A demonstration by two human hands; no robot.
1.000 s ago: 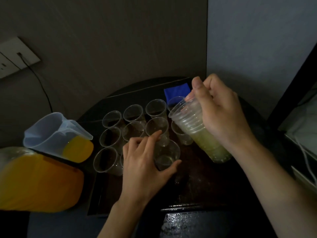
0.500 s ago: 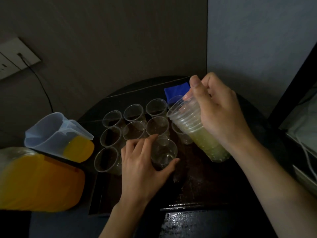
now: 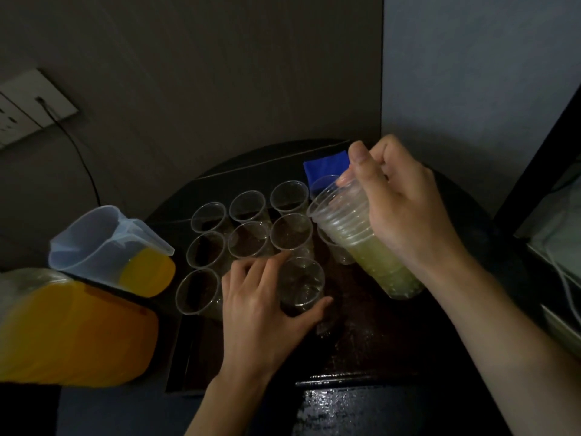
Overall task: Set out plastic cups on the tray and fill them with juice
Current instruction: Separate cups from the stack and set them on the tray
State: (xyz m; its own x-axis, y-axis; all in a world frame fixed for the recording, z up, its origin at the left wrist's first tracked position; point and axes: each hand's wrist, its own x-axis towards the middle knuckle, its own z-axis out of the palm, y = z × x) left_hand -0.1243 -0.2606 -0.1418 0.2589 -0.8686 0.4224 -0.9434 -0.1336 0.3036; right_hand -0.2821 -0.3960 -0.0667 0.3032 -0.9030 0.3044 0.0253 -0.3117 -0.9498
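Two curled grips: left hand (image 3: 261, 313) on one cup (image 3: 301, 286), right hand (image 3: 405, 209) on the tilted stack (image 3: 345, 229).

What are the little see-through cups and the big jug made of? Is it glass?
The cups look like thin clear plastic: the dark tray shows through, and the stack in the right hand nests tightly. The jug seems cloudy, matte plastic; orange juice glows dimly through.

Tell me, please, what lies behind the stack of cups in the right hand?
A blue cloth and a cup rim show behind the stack of cups; the right hand and stack cover the rest.
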